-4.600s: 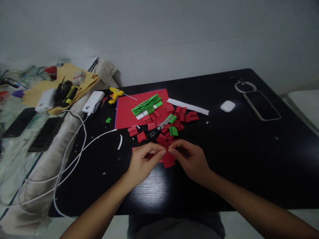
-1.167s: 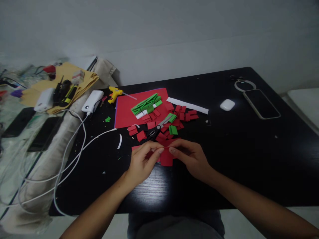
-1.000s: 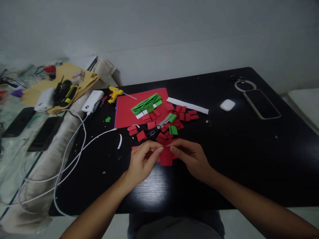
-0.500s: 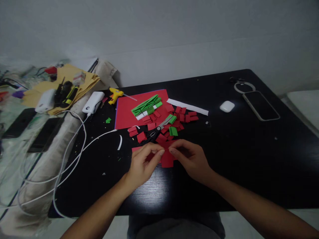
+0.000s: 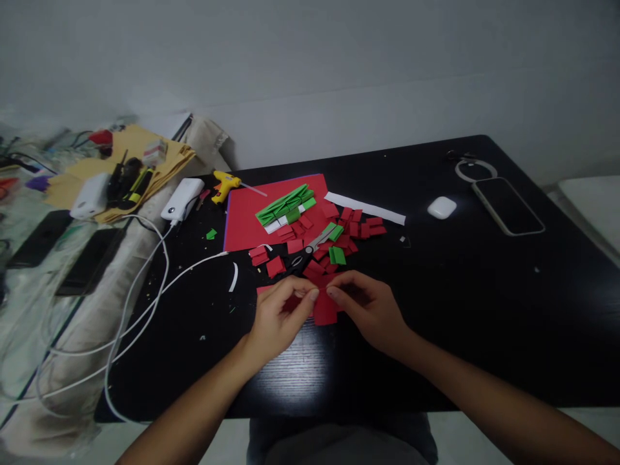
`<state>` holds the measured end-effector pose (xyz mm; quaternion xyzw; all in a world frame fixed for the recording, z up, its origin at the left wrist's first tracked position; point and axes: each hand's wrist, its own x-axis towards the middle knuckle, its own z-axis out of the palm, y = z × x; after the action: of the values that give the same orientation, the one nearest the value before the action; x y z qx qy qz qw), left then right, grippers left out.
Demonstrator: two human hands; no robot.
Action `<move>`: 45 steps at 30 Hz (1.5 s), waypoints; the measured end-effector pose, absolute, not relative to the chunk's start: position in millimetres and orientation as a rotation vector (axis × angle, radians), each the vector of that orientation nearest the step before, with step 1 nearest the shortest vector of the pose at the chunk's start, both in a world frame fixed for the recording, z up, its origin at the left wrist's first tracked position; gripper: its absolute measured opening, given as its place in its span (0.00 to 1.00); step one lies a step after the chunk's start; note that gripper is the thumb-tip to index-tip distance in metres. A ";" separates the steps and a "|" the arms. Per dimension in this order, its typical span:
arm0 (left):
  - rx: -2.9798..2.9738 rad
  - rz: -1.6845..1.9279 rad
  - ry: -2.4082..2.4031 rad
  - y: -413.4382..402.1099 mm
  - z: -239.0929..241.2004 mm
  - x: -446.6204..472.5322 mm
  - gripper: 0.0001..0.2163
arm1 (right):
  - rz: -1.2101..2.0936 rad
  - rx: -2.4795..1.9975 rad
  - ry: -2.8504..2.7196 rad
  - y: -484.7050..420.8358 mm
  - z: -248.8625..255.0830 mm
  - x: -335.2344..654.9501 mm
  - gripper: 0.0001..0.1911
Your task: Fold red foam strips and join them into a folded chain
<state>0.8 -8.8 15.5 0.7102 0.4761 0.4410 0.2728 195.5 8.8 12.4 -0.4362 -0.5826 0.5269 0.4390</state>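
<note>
My left hand (image 5: 283,313) and my right hand (image 5: 371,310) meet near the front middle of the table, thumbs pinched against fingers. Between their tips is a small piece of red paper (image 5: 322,289), seen almost edge-on and hard to part from the red behind it. Below the fingertips lies a larger red paper piece (image 5: 325,314) on the tabletop. Just beyond the hands, black-handled scissors (image 5: 317,240) rest among several folded red paper pieces (image 5: 346,242) and a folded green paper piece (image 5: 337,256).
A red sheet (image 5: 242,226) carries a folded green paper strip (image 5: 285,205). At the left are a yellow glue gun (image 5: 225,186), a white power bank (image 5: 182,199) and looping white cables (image 5: 165,284). A white earphone case (image 5: 442,207) and a phone (image 5: 508,205) lie at the right.
Both hands stay in almost the same place, with the fingertips slightly closer together. Nothing else on the table has visibly moved.
</note>
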 end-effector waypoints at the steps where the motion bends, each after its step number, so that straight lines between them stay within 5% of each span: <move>1: 1.910 1.188 1.277 -8.7 15.5 0.9 0.02 | 1.309 -1.087 -1.449 8.6 12.7 195.3 0.05; 45: 1.913 1.230 1.322 -8.4 16.4 0.4 0.02 | 1.394 -1.058 -1.385 9.5 13.0 198.0 0.04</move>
<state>0.4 -8.4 16.4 0.7037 0.4863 0.4522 0.2526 198.0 9.5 13.0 -0.4260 -0.5575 0.5611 0.4392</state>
